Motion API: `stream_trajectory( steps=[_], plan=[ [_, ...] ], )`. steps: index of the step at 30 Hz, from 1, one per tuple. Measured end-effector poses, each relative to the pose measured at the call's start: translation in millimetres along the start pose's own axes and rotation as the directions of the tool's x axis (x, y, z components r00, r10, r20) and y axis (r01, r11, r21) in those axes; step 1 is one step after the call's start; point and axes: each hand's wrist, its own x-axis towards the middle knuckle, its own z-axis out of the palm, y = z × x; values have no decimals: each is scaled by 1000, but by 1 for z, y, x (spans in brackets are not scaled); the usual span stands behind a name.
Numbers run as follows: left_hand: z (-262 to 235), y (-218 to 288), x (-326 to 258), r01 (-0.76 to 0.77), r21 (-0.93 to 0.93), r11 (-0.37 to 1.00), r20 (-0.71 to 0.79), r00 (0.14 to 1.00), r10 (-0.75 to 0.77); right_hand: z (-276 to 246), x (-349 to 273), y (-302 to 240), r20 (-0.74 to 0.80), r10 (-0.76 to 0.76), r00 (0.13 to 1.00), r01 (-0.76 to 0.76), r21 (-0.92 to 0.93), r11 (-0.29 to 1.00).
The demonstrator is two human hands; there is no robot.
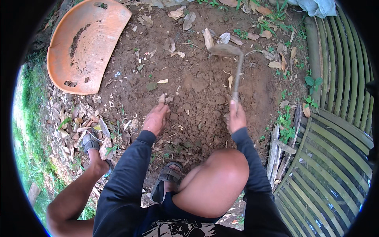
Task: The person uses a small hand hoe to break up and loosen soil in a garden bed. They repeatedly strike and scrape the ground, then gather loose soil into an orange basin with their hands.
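Head view: right grip [237,116] clasps hoe [239,73], right of orange pan [96,47]; left grip [156,119], hold unclear, best kept clear of blade [226,49].

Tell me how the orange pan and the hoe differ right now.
The orange pan is broad and curved; the hoe has a thin shaft and bent-over head. The pan lies on the ground, untouched; the hoe is in the right grip. The pan is orange, the hoe dull greyish-brown.
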Motion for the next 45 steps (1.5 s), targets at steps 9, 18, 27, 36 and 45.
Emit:
stream_trajectory(
  steps=[9,18,27,36,45],
  plan=[
    [-109,-74,-33,255,118,960,-268,939,-217,-9,-36,130,190,38,981,64,-499,864],
    [-83,-50,-25,262,182,948,-347,919,-187,-43,-127,124,145,-72,987,141,-554,820],
    [-49,-33,-22,341,297,892,-201,935,-291,26,98,-68,-164,-474,865,404,-332,852],
    [-47,-36,-23,342,314,886,-196,936,-292,53,125,-67,-21,-370,929,330,-408,851],
    [-57,-29,-7,480,315,819,-102,875,-474,60,71,-38,-39,-150,988,114,-475,873]
  ],
)
